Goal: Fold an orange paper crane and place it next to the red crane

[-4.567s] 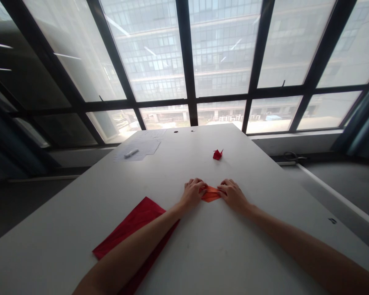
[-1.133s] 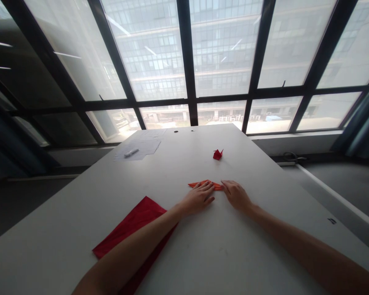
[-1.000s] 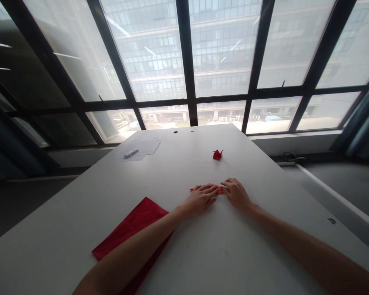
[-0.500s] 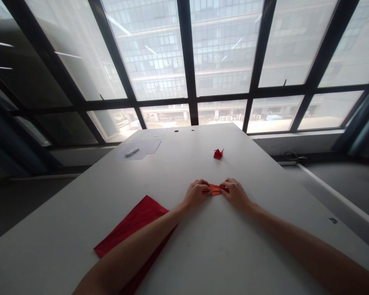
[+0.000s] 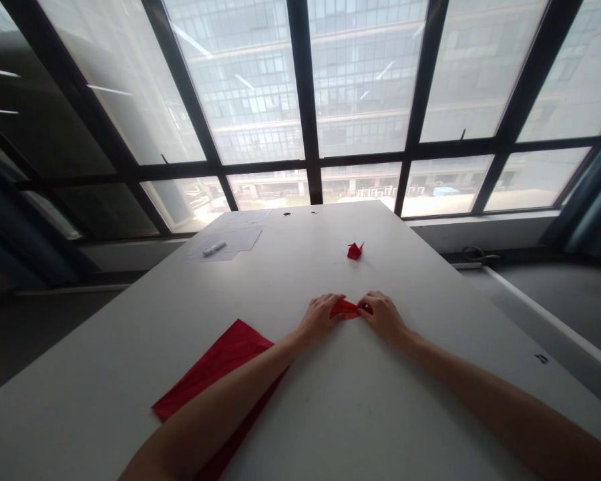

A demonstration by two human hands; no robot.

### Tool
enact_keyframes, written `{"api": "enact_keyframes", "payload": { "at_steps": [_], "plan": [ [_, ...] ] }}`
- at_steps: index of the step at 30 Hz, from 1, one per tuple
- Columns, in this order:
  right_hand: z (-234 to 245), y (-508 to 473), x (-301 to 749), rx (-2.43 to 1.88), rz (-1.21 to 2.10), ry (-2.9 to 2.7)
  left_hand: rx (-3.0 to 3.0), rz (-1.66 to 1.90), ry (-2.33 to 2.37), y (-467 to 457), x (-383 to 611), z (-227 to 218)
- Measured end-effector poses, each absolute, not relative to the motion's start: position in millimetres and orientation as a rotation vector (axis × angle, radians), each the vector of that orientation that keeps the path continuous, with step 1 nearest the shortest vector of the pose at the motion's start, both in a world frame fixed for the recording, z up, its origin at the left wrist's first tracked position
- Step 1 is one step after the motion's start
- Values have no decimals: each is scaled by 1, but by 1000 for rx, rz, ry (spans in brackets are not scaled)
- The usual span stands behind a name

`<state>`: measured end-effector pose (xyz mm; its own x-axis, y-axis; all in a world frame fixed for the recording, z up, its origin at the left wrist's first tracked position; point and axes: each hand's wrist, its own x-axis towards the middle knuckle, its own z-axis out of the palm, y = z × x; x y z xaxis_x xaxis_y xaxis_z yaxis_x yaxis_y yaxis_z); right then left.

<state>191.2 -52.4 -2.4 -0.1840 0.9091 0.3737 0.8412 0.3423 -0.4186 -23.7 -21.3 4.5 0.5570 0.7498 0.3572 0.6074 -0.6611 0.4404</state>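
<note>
A small folded piece of orange-red paper (image 5: 345,308) lies on the white table (image 5: 300,274) between my two hands. My left hand (image 5: 316,318) pinches its left end with curled fingers. My right hand (image 5: 383,314) pinches its right end, fingers closed. Both forearms rest on the table. Most of the paper is hidden by my fingertips. A finished small red paper crane (image 5: 354,250) stands farther back on the table, apart from both hands.
A stack of red paper sheets (image 5: 215,374) lies under my left forearm at the near left. White printed sheets (image 5: 233,237) with a white marker (image 5: 214,249) lie at the far left. Large windows stand behind the table's far edge.
The paper was spread flat under my open left hand a second ago. Both hands have since closed on it, and a flap now stands raised between them.
</note>
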Motion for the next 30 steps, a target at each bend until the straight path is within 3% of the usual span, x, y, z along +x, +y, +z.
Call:
{"api": "enact_keyframes", "payload": {
  "at_steps": [16,23,30],
  "plan": [
    [16,-73,181,-1608,-147,-2290,2753,554,959,-27,-24,14],
    [0,-74,176,-1398,85,-2438,2700,556,1159,-19,-28,8],
    [-7,-69,177,-1380,183,-2481,2816,498,1035,-30,-22,4]
  ]
}}
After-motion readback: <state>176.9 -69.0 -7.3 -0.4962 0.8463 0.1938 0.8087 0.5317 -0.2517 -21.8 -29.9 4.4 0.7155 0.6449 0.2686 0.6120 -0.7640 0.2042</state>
